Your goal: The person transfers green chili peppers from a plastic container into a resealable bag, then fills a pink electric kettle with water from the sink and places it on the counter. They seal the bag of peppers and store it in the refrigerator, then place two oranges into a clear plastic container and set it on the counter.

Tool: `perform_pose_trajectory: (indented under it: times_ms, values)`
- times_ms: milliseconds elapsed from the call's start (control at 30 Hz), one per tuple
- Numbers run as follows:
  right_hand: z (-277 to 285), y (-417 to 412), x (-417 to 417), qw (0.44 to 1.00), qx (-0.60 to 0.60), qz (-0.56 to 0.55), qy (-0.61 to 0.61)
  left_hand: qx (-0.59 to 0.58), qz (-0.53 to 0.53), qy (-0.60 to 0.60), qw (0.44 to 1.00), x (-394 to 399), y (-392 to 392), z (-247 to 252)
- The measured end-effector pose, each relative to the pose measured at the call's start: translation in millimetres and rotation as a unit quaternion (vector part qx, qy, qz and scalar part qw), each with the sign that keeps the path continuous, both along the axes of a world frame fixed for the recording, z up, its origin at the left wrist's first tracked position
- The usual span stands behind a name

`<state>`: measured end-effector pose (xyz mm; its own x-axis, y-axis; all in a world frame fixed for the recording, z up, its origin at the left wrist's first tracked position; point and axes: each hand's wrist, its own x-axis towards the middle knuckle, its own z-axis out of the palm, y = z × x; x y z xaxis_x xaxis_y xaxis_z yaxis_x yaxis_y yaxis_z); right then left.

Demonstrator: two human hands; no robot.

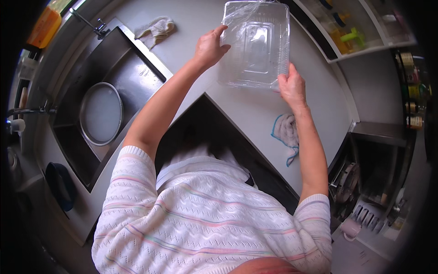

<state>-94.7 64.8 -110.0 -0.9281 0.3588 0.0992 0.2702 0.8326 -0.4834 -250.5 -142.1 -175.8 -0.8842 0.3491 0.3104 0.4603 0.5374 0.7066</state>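
A clear plastic food container (256, 73), rectangular with ribbed walls, is held out over the pale countertop at the top of the view. Wrinkled transparent film (236, 17) lies across its upper left part. My left hand (211, 48) is at the container's left edge, thumb and index finger spread along it. At the lower right corner, my right hand (293, 85) grips the container with the thumb on the near face. Below it a grey cloth with blue edging (286, 128) lies crumpled on the counter, partly hidden by my right forearm.
To the left, a metal sink (137, 78) holds a round pan (102, 113) of cloudy liquid. Behind the sink lies a pale rag (155, 30). A dark blue basin (61, 186) stands at lower left. Gas stove (347, 181), pink mug (350, 228) and bottles (414, 90) are right.
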Motion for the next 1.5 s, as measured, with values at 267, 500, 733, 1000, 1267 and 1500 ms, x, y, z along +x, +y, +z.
perform_pose_trajectory:
  times_ms: [267, 500, 733, 1000, 1267, 1500]
  values:
    - [31, -14, -57, 0.996, 0.058, 0.072, 0.014, 0.151, 0.064, -0.105, 0.981, -44, -104, 7]
    - [79, -24, -83, 0.986, -0.155, 0.028, -0.061, 0.157, 0.177, -0.044, 0.97, -65, -140, -8]
    - [123, 41, -80, 0.978, -0.203, -0.038, -0.011, 0.109, 0.187, -0.032, 0.976, -64, -142, -41]
    - [101, 7, -69, 0.956, -0.292, -0.025, -0.01, -0.131, -0.002, -0.042, 0.99, -31, -109, 21]
    - [63, -49, -56, 0.962, -0.272, 0.026, 0.016, 0.406, -0.119, -0.357, 0.833, -20, -124, 39]
    - [54, -77, -45, 0.981, -0.161, 0.097, 0.047, 0.479, -0.233, -0.413, 0.738, -9, -101, 38]
